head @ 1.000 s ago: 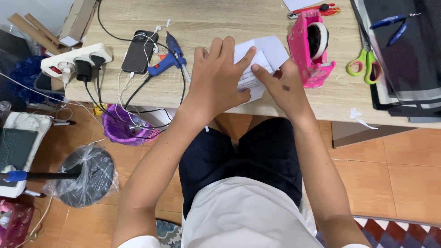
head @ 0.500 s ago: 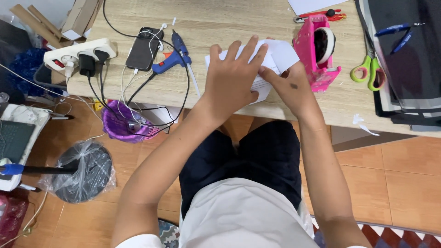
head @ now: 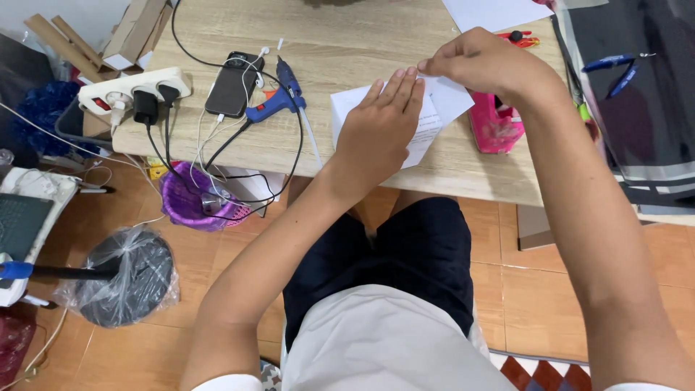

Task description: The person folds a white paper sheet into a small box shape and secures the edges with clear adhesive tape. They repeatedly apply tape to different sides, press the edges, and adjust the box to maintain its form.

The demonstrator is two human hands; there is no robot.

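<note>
The left hand (head: pixel 380 127) lies flat on the white paper (head: pixel 427 119); the right hand (head: pixel 485 65) pinches its top edge. A pink tape holder (head: pixel 496 130) sits at three o'clock; a blue glue gun (head: pixel 279 101) at nine.

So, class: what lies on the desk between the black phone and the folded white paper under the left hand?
Head view: a blue glue gun with its black cord lies there.

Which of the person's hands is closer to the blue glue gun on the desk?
Left. The left hand lies flat on the white paper, just beside the blue glue gun. The right hand pinches the paper's far edge, farther away.
</note>
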